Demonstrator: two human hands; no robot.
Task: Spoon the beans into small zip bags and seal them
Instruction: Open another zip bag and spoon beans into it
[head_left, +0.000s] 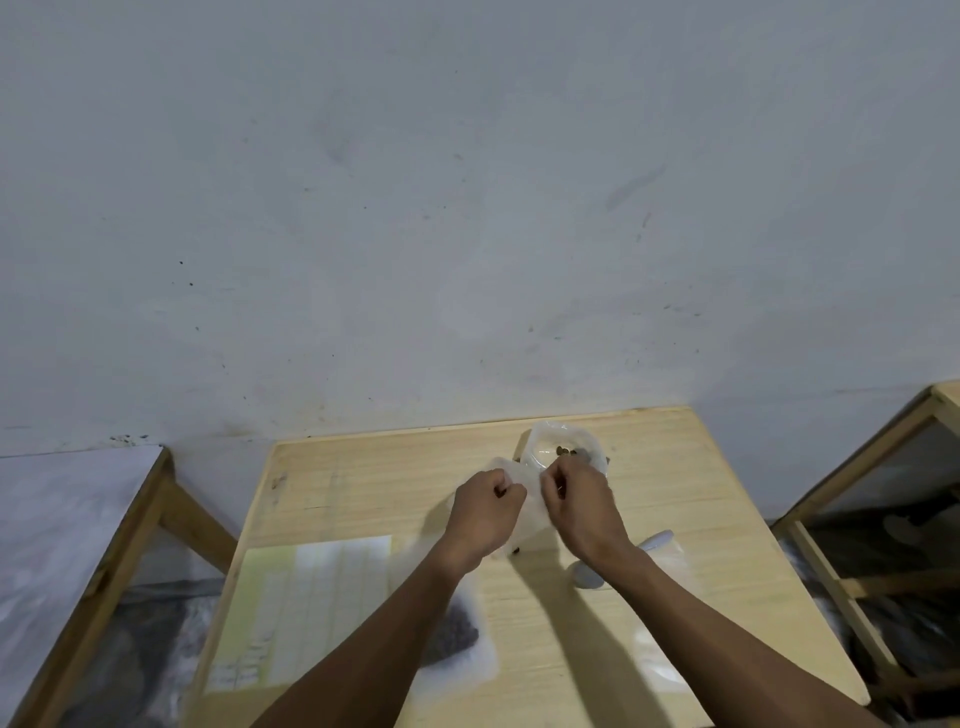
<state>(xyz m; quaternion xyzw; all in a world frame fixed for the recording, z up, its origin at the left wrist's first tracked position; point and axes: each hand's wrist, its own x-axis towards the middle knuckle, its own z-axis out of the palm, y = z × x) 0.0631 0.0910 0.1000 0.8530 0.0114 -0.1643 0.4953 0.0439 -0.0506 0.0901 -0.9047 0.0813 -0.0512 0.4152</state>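
Both our hands pinched on one small zip bag, mid-table

Our left hand (485, 506) and right hand (576, 501) are curled tight, fingers pinching the top edge of a clear zip bag (530, 519) held between them just above the wooden table (675, 519). Dark beans (515, 551) sit at the bag's bottom. Just behind our hands is a clear container (563, 449) with a few beans left in it. A white spoon (655, 540) lies beside our right wrist. Near edge: a filled bag of beans (457, 636) partly under our left forearm, next to a printed sheet (306, 613). Whether the zip is closed, we can't tell
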